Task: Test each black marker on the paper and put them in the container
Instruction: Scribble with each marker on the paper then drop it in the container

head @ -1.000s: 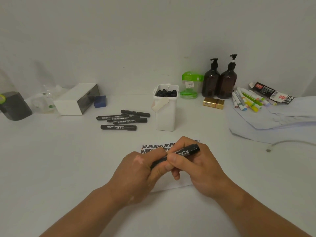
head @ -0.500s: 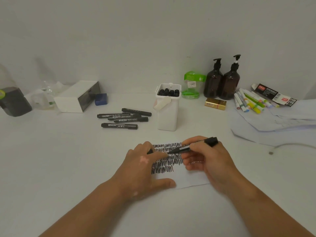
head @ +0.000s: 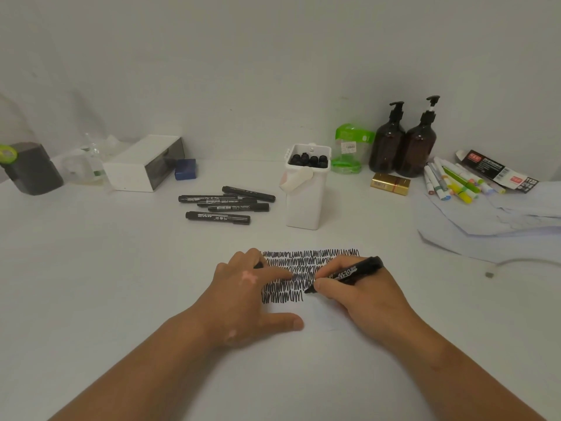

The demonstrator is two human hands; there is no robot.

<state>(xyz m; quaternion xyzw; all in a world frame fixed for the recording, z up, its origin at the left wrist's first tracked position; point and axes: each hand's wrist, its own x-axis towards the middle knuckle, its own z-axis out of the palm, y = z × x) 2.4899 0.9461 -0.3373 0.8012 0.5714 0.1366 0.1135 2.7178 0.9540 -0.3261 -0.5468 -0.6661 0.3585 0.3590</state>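
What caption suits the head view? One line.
Right hand tests a black marker on scribbled paper; left hand, holding its cap, pins the paper.

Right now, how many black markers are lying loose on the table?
5, clustered left of the white container: rear marker, three middle markers bunched together, front marker. Another could hide beneath.
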